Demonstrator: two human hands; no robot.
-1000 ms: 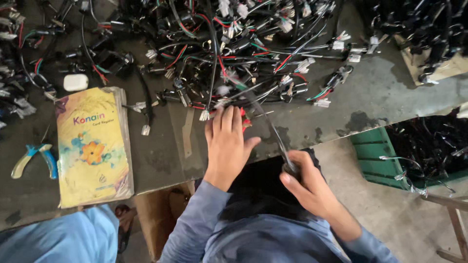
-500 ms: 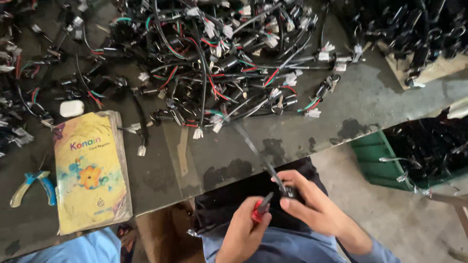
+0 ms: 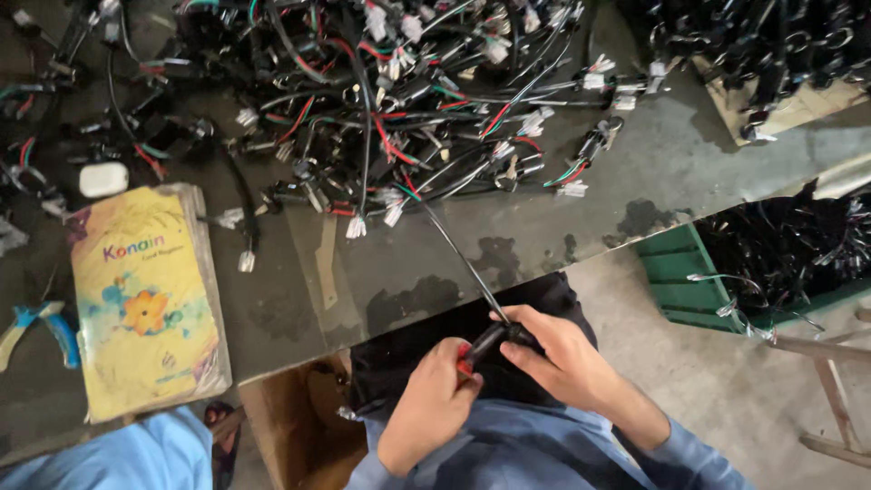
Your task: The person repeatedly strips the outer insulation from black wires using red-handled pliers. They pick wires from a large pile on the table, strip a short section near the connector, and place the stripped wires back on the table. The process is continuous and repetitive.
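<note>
Both my hands meet over my lap at the table's near edge. My left hand (image 3: 434, 395) grips a small red and black connector end (image 3: 474, 349) of a black wire harness. My right hand (image 3: 555, 349) pinches the same harness right beside it. From there the black cable (image 3: 454, 249) runs taut up onto the table and into a big tangled pile of wire harnesses (image 3: 399, 100) with red, green and black wires and white plugs.
A yellow book (image 3: 145, 299) lies at the left on the dark worn table (image 3: 581, 227), with a white case (image 3: 102, 179) above it and blue-handled pliers (image 3: 36, 327) at the far left. A green crate (image 3: 676, 281) of harnesses stands on the floor at right. A brown box (image 3: 290, 426) sits under the table.
My left hand has left the pile and come down to my lap. It now grips the harness end next to my right hand, and the cable is pulled out straight.
</note>
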